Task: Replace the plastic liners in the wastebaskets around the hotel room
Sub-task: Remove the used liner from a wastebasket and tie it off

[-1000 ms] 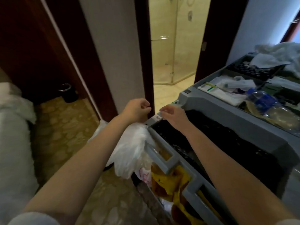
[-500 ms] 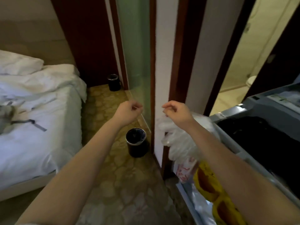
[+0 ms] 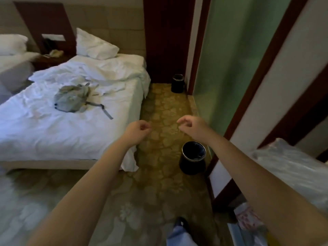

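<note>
2 wastebaskets [image 3: 192, 159] [image 3: 178, 83], 2 hands [image 3: 137, 131] [image 3: 192, 127], 2 beds [image 3: 53, 135] [image 3: 16, 71], 2 pillows [image 3: 95, 47] [image 3: 12, 44], 1 grey bag [image 3: 71, 98], 1 telephone [image 3: 55, 53]

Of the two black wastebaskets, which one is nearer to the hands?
The near wastebasket, under the right hand beside the green glass panel; the far wastebasket stands in the corner beyond the bed.
</note>
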The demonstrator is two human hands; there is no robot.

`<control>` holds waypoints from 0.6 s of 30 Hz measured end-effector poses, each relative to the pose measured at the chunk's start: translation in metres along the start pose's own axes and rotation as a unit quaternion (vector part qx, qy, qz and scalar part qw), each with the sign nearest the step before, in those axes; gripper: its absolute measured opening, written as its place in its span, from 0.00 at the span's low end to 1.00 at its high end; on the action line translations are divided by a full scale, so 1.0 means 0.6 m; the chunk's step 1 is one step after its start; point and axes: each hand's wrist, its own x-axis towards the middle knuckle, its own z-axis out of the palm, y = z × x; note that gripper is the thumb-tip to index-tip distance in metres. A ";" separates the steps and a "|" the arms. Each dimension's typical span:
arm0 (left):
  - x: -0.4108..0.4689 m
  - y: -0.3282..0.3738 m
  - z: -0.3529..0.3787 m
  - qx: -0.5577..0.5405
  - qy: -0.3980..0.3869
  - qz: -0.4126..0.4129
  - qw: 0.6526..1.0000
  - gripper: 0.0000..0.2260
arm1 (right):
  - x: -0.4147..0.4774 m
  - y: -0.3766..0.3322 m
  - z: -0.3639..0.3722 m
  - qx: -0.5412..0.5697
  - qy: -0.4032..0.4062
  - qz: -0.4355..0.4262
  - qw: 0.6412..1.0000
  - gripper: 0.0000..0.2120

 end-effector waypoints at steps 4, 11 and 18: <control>0.097 -0.050 -0.036 0.016 0.008 -0.031 0.999 0.06 | 0.136 -0.009 0.032 0.012 -0.034 -0.022 0.999 0.07; 0.348 -0.093 -0.112 0.072 0.020 -0.083 0.994 0.11 | 0.420 -0.018 0.031 0.050 -0.064 -0.027 0.996 0.07; 0.575 -0.068 -0.182 0.078 0.038 -0.062 0.994 0.10 | 0.643 -0.032 -0.026 0.051 -0.067 -0.043 0.996 0.09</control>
